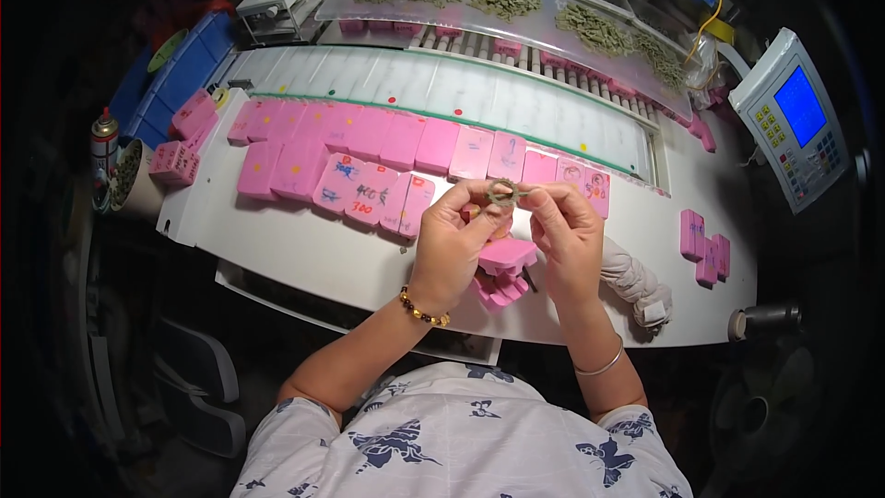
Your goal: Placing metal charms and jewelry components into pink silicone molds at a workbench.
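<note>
Between my two hands is a small dull-green ring-shaped piece with a short stem. My left hand pinches its left side between thumb and forefinger. The fingertips of my right hand close on the stem at its right. Just below the fingers, an open pink rubber mould shows spread, uneven flaps; its contact with the hands is partly hidden. Beyond the hands stand rows of pink mould blocks, several with coloured dots or handwriting.
A white cloth bundle lies right of my right hand. Small pink blocks sit at the table's right. Farther back are a lit white worktop, a clear tray with green piles, and a control panel. A spray can stands left.
</note>
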Demonstrator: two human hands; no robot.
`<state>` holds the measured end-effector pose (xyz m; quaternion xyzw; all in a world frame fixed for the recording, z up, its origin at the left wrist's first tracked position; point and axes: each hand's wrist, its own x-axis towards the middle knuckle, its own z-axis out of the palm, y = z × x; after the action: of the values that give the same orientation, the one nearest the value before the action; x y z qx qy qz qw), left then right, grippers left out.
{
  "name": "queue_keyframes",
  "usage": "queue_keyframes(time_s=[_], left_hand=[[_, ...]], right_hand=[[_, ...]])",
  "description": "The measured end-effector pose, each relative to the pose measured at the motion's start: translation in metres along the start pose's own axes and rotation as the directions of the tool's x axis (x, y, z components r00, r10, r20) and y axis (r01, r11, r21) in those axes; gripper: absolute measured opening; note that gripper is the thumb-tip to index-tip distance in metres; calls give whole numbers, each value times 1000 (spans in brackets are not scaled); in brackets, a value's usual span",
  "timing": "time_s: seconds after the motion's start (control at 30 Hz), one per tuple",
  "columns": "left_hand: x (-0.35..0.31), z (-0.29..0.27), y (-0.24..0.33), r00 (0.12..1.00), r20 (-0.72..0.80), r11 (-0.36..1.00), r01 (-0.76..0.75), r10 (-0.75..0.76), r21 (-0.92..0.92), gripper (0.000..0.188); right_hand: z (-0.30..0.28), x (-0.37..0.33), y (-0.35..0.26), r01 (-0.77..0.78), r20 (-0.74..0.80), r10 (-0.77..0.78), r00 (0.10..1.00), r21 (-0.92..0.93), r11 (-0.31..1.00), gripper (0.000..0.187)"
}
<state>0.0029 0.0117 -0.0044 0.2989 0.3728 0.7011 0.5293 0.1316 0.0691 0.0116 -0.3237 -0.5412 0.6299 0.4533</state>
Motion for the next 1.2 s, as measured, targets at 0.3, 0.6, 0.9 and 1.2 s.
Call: queue_keyframes(time_s=[0.3,0.6,0.9,1.2], left_hand=[[4,1,9,1000,-17,1000,-16,17,16,12],[7,-2,15,998,46,978,32,-42,207,13],[8,-6,25,992,124,831,-64,-6,553,11],[18,-5,18,601,520,189,-745,607,640,20]], right_hand=[[-6,1,-4,484,223,-440,870,-560,673,5],[-9,-2,-14,596,386,-510,769,-720,355,10],[-12,-4,-16,580,418,-420,805,-703,412,7],[-16,0,-23,-397,266,358,895,106,912,15]])
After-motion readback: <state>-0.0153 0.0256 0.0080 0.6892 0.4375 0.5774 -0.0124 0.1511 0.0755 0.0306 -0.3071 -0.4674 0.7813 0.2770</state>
